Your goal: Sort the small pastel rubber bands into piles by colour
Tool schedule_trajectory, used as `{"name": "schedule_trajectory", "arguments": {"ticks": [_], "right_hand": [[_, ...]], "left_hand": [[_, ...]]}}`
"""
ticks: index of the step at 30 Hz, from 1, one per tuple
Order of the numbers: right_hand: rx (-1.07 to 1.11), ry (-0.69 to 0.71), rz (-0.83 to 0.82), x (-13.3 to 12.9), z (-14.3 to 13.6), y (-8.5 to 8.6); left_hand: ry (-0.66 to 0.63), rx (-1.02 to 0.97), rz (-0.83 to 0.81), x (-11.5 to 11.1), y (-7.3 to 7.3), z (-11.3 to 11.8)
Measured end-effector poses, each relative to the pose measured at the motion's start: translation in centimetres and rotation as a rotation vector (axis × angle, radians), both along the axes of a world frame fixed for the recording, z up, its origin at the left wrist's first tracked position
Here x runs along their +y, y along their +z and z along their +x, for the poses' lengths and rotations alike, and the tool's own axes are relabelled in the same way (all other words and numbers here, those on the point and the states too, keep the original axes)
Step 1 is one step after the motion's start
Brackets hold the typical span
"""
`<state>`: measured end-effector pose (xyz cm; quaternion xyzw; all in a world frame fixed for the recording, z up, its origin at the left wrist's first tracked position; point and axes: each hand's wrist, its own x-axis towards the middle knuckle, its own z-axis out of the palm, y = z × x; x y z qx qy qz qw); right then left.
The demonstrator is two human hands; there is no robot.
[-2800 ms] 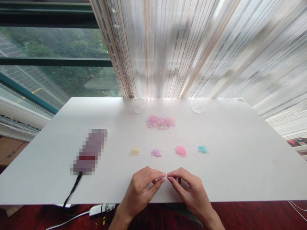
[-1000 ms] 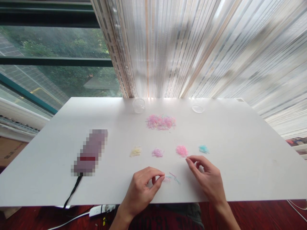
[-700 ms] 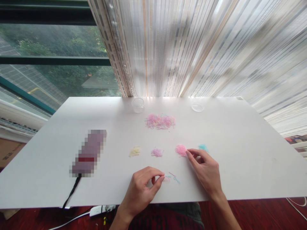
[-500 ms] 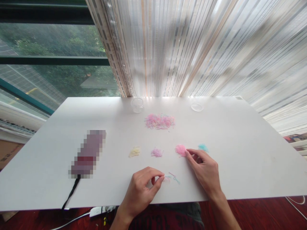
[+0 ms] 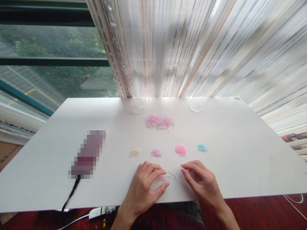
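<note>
My left hand [image 5: 146, 185] rests near the front of the table, thumb and forefinger parted around a few loose thin bands [image 5: 164, 177], pink and pale blue. More of these bands [image 5: 175, 178] lie between my two hands, small and looped like rubber bands. My right hand [image 5: 203, 180] is just to their right, its thumb and forefinger slightly apart with nothing visible in them. Beyond my hands sit a yellow pile [image 5: 134, 151], a purple pile [image 5: 156, 152], a pink pile [image 5: 180, 149] and a blue pile [image 5: 202, 147] of such bands.
Farther back on the white table [image 5: 115, 179] lies a mixed pile of bands [image 5: 159, 121]. Behind it stand a clear plastic tub [image 5: 137, 106] and a clear lid [image 5: 196, 107]. A blurred-out object [image 5: 87, 153] with a black strap lies at left. Striped curtains [image 5: 163, 48] border the far edge.
My right hand has drawn back from the pink pile toward the loose bands, uncovering the blue pile. My left thumb and forefinger have spread from a pinch.
</note>
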<state>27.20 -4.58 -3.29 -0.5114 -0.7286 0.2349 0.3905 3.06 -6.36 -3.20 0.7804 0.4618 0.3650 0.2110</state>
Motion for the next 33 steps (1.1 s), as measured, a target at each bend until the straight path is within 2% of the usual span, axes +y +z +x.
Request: {"name": "schedule_trajectory", "arguments": {"ticks": [4, 8, 14, 20, 24, 28, 33], "right_hand": [[-0.104, 0.154, -0.038, -1.2, 0.2, -0.3], [-0.167, 0.199, -0.054, -1.4, 0.2, -0.6], [-0.164, 0.151, -0.033, -1.5, -0.9, -0.8], [-0.205, 0.104, -0.025, -1.2, -2.4, -0.3], [-0.27, 0.062, -0.019, -0.8, -3.1, -0.3], [-0.309, 0.03, -0.003, -0.4, -3.5, -0.9], [-0.243, 0.026, -0.044, -0.1, -3.2, -0.7]], "left_hand": [[-0.001, 0.098, 0.002, 0.0, -0.1, 0.2], [0.005, 0.093, 0.004, 0.1, -0.2, 0.3], [0.002, 0.061, -0.022, -0.1, -0.1, 0.3], [-0.02, 0.049, -0.033, -0.1, -0.1, 0.2], [0.011, 0.02, -0.032, 0.0, -0.4, 0.1], [0.023, 0.001, -0.035, 0.0, -0.5, 0.0], [0.04, -0.006, -0.045, -0.1, -0.5, 0.0]]}}
